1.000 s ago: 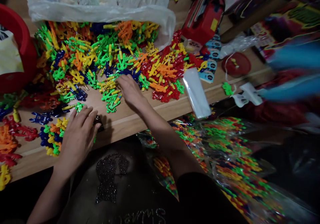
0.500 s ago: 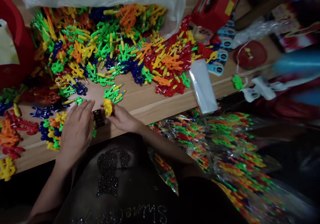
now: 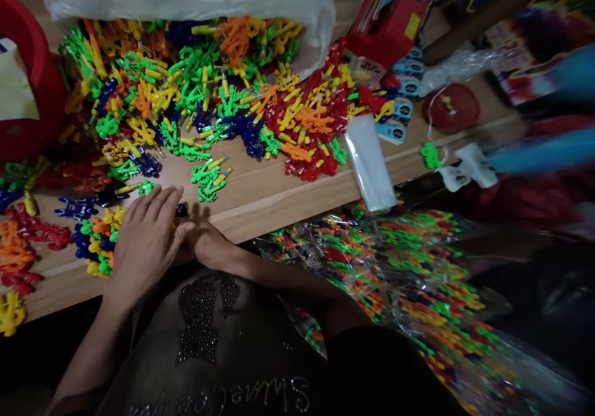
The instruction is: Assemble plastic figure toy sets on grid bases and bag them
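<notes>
My left hand [image 3: 145, 242] lies with its fingers stretched out over the right side of a tightly packed block of small plastic figures [image 3: 97, 242] in yellow, green, orange and blue. My right hand [image 3: 207, 243] is close against the left thumb, fingers curled and partly covered. Whatever it holds does not show. A bit of a dark rack [image 3: 181, 209] peeks out between the hands. Just beyond them lies a small cluster of green figures [image 3: 207, 177] with yellow tubes.
A large heap of colourful plastic figures [image 3: 186, 81] spills from a whitish plastic bag [image 3: 186, 0]. A red tub [image 3: 39, 93] stands at left. Clear plastic sleeves [image 3: 370, 162] lie on the table's right edge. Filled clear bags [image 3: 418, 261] sit below the edge.
My right hand has moved left, up against my left hand. The yellow figure it held is now out of sight. The left hand has hardly moved, and the view has shifted slightly.
</notes>
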{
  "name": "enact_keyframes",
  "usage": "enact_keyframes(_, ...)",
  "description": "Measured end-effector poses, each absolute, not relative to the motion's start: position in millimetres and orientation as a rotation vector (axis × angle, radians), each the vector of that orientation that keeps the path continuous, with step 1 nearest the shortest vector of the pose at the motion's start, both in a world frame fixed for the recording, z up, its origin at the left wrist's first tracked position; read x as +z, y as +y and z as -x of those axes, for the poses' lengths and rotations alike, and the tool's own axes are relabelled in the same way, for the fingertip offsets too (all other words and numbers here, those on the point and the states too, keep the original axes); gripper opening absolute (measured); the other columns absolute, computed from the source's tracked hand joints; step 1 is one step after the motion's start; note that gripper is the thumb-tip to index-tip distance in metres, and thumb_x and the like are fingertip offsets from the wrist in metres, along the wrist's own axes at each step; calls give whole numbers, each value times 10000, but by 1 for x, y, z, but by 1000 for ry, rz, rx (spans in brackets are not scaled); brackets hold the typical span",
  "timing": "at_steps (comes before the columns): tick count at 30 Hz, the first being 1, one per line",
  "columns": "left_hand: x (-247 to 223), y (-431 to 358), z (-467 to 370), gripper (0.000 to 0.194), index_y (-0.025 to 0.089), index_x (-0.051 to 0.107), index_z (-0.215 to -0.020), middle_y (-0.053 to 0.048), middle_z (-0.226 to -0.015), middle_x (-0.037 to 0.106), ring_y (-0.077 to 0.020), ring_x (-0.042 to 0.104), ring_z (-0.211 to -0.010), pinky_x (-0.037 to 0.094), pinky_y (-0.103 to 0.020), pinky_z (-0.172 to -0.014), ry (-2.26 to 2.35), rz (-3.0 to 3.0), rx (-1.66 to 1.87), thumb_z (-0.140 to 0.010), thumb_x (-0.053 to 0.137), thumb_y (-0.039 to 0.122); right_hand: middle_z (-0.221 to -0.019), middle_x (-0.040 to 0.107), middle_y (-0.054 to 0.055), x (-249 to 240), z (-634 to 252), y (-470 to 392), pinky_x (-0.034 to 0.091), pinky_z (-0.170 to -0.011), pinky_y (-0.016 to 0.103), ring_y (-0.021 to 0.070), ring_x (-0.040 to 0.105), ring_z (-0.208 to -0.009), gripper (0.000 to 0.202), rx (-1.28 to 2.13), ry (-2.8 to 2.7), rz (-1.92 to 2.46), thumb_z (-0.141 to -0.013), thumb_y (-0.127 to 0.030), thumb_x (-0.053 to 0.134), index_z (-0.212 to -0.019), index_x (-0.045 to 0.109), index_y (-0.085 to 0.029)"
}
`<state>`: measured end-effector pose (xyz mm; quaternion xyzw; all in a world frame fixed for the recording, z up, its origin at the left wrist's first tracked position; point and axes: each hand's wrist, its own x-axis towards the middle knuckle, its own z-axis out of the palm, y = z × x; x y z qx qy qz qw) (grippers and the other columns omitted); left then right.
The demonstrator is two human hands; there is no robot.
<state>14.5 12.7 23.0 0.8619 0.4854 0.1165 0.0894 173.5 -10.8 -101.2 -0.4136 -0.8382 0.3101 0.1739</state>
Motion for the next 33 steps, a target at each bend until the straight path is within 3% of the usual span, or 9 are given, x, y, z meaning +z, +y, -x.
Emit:
enact_keyframes(4, 25, 10, -12, 475, 161, 614, -1490, -164, -1455, 709, -359, 619, -1420, 484, -592, -1192, 1432, -2554, 328, -1082, 447, 338, -1229, 716, 131, -85, -209, 20, 582, -1053, 430, 262, 659, -1160, 450, 945, -2325, 1100, -934, -9, 517, -1341, 593, -185)
enact_keyframes(8, 27, 8, -8, 452, 154, 645, -1451, -159, -1417, 732, -334, 629, -1408, 493, -555, -1190, 1395, -2545, 332, -1093, 435, 331, -1210, 721, 111, -75, -265, 57, 519, -1073, 492, 273, 611, -1165, 311, 669, -2178, 1265, -1047, -105, 443, -1238, 666, -208)
enact_keyframes(13, 26, 9, -6, 498, 137, 613, -1474, -177, -1459, 701, -334, 659, -1359, 523, -528, -1165, 1454, -2488, 364, -1126, 404, 426, -1248, 705, 153, -84, -295, 67, 501, -1057, 502, 296, 571, -1151, 382, 615, -2244, 1374, -1018, -55, 392, -1253, 671, -168)
enact_keyframes(22, 27, 10, -5, 459, 163, 539, -1539, -176, -1521, 647, -320, 625, -1410, 524, -521, -1190, 1453, -2493, 405, -1095, 447, 234, -1370, 617, 171, -86, -243, 28, 538, -1143, 495, 286, 595, -1302, 542, 939, -2115, 1221, -990, -84, 405, -1522, 446, -180)
enact_keyframes(27, 27, 11, -5, 496, 178, 507, -1571, -178, -1517, 648, -325, 626, -1414, 528, -522, -1194, 1428, -2526, 405, -1077, 469, 195, -1407, 626, 165, -89, -198, 20, 517, -1230, 493, 287, 602, -1356, 584, 1089, -2123, 1112, -932, -53, 426, -1499, 491, -179)
enact_keyframes(33, 23, 10, -5, 524, 190, 489, -1588, -173, -1538, 637, -320, 621, -1429, 517, -539, -1206, 1438, -2534, 399, -1066, 458, 167, -1319, 690, 129, -100, -185, 19, 555, -1175, 510, 287, 637, -1299, 712, 1058, -2148, 1132, -818, 25, 455, -1483, 534, -218)
